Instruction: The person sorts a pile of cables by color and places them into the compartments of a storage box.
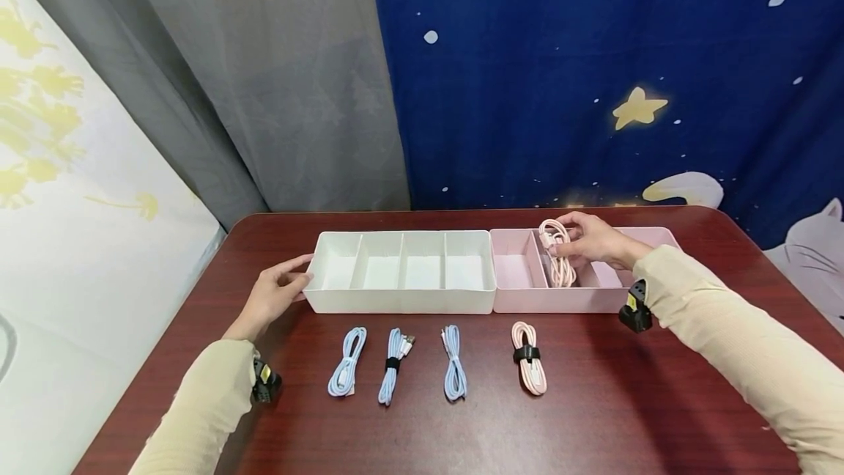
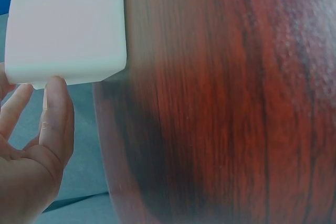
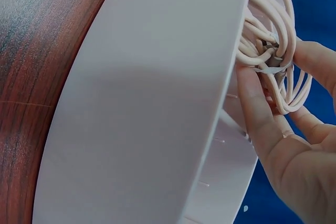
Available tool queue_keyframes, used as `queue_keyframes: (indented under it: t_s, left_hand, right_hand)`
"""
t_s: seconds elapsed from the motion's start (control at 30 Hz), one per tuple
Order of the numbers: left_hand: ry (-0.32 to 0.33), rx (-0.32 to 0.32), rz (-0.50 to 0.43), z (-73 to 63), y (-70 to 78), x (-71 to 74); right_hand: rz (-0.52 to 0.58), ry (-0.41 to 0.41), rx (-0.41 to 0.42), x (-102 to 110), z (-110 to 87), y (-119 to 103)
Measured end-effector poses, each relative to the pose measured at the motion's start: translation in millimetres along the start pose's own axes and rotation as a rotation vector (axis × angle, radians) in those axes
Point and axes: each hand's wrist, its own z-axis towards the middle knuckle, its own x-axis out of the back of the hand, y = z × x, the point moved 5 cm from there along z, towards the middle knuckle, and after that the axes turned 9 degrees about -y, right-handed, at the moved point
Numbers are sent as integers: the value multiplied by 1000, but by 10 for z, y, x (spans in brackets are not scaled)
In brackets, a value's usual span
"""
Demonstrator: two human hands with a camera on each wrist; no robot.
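Note:
My right hand (image 1: 596, 240) pinches a coiled pink charging cable (image 1: 557, 255) between thumb and fingers. The coil stands partly inside the pink divided box (image 1: 560, 300), just right of a divider. In the right wrist view, the cable (image 3: 273, 40) shows above the box wall (image 3: 142, 87), a thin tie around its middle. At the left end of the white divided box (image 1: 402, 303), my left hand (image 1: 277, 290) rests its fingertips against the end wall. In the left wrist view those fingers (image 2: 55, 114) are fairly straight against the white box (image 2: 65, 30).
In front of the boxes lie several coiled cables: a blue one (image 1: 347, 361), a blue one with a black strap (image 1: 393, 369), another blue one (image 1: 454, 363) and a pink one with a black strap (image 1: 530, 359). The boxes stand end to end on a brown table (image 1: 488, 431).

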Motion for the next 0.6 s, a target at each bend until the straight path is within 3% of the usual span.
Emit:
queue_keyframes:
  t_s: [0.6]
  left_hand:
    - [9,5,3,-5,-2,-5]
  right_hand:
    - [-67,-1,21,-99,24,-26]
